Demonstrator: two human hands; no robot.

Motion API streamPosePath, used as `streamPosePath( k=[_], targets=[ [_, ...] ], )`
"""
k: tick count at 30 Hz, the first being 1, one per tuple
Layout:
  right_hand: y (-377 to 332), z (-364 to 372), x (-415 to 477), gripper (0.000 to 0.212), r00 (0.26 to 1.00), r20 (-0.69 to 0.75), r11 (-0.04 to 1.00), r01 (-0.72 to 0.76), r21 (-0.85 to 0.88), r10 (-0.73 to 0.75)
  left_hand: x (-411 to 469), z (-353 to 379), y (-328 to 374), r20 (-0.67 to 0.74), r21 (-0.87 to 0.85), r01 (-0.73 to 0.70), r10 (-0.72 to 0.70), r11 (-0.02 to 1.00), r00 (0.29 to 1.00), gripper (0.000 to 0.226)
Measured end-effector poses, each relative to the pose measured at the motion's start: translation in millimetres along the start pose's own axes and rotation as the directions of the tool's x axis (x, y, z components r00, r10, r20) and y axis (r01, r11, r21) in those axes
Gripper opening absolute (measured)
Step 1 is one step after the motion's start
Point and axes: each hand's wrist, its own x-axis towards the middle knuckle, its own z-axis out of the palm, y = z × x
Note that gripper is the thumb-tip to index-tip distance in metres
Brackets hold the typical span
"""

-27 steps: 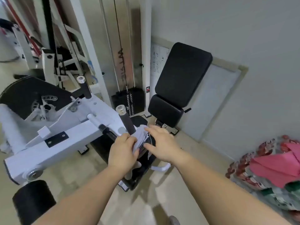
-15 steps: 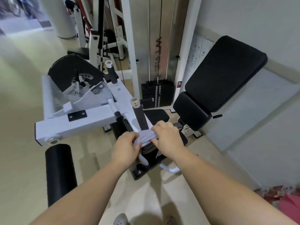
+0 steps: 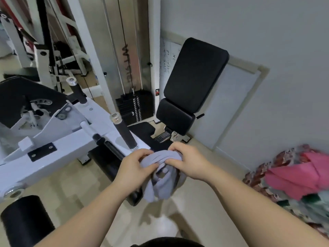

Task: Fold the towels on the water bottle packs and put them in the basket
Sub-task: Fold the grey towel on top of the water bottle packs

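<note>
Both hands are bunched around a grey towel [image 3: 163, 177] in mid-air over the floor: left hand [image 3: 132, 171] grips its left side, right hand [image 3: 188, 164] pinches the top. A pink towel [image 3: 299, 177] sits on the water bottle packs [image 3: 258, 177], far right.

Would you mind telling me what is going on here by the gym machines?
A person holds a grey towel with both hands, the left hand and the right hand gripping its bunched top while the rest hangs, not yet folded. A pink towel lies on the water bottle packs at right. No basket is in view.
</note>
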Motion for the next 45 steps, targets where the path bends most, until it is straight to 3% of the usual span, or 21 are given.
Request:
streamPosePath(
  k=[3,7,9,12,13,14,17,20,23,26,30,32,34,37,45],
  targets=[
    [-4.4,-9.4,-41.8,0.018,0.986,-0.128,0.994,-0.099,0.045,0.104,5.6,3.6,11.3,0.264,-0.025,0.083,-0.073,0.996,0.962,0.039],
    [-13.3,1.7,-100.8,0.018,0.934,-0.316,0.985,-0.171,0.014,0.167,-0.7,15.9,26.0,0.545,-0.133,0.11,-0.02,0.985,0.838,0.023],
    [-16.4,10.3,-130.5,0.018,0.897,-0.412,0.978,-0.201,-0.064,0.157,-7.8,26.8,30.8,0.656,-0.153,0.148,-0.011,0.977,0.755,0.024],
    [-19.5,17.6,-174.1,0.017,0.826,-0.523,0.946,-0.307,-0.105,0.21,-25.0,48.1,43.7,0.795,-0.17,0.247,-0.016,0.954,0.607,0.047],
    [-20.8,17.5,-188.1,0.019,0.798,-0.551,0.931,-0.353,-0.099,0.244,-31.9,57.4,48.5,0.814,-0.171,0.245,-0.003,0.954,0.58,0.039],
    [-23.0,16.3,-201.8,0.022,0.769,-0.578,0.914,-0.394,-0.092,0.273,-40.7,64.8,57.2,0.828,-0.173,0.25,0.003,0.953,0.561,0.026],
    [-27.5,10.5,-242.0,0.031,0.669,-0.66,0.872,-0.487,-0.042,0.342,-64.4,92.5,80.7,0.844,-0.199,0.222,0.052,0.954,0.533,0.025],
    [-24.1,7.7,-284.7,0.029,0.579,-0.698,0.832,-0.553,0.042,0.42,-84.7,116.6,109.9,0.817,-0.232,0.182,0.09,0.956,0.569,0.014],
    [-10.0,9.4,-327.9,0.026,0.533,-0.703,0.803,-0.59,0.09,0.471,-105.6,146.8,139.7,0.782,-0.283,0.036,0.208,0.959,0.588,0.009],
    [5.5,1.3,-371.8,0.021,0.544,-0.648,0.78,-0.613,0.128,0.533,-132.7,184.5,173.7,0.779,-0.311,-0.158,0.346,0.937,0.522,0.01],
    [22.0,-30.0,-435.7,0.047,0.594,-0.476,0.76,-0.54,0.363,0.649,-175.2,244.3,220.0,0.812,-0.325,-0.406,0.472,0.854,0.343,0.01],
    [32.2,-51.6,-465.3,0.055,0.573,-0.512,0.768,-0.445,0.461,0.64,-196.7,272.7,245.0,0.826,-0.332,-0.49,0.499,0.806,0.262,0.013],
    [43.4,-76.2,-490.4,0.041,0.563,-0.549,0.782,-0.367,0.504,0.618,-212.6,299.3,267.6,0.823,-0.353,-0.562,0.534,0.748,0.194,0.018],
    [60.3,-107.2,-523.9,0.016,0.571,-0.589,0.818,-0.336,0.467,0.572,-227.7,331.5,296.9,0.787,-0.371,-0.626,0.59,0.686,0.181,0.015],
    [114.0,-166.8,-580.1,0.028,0.545,-0.638,0.838,-0.399,0.373,0.544,-231.9,403.4,347.2,0.732,-0.38,-0.74,0.669,0.555,0.126,0.014]
  ],
)
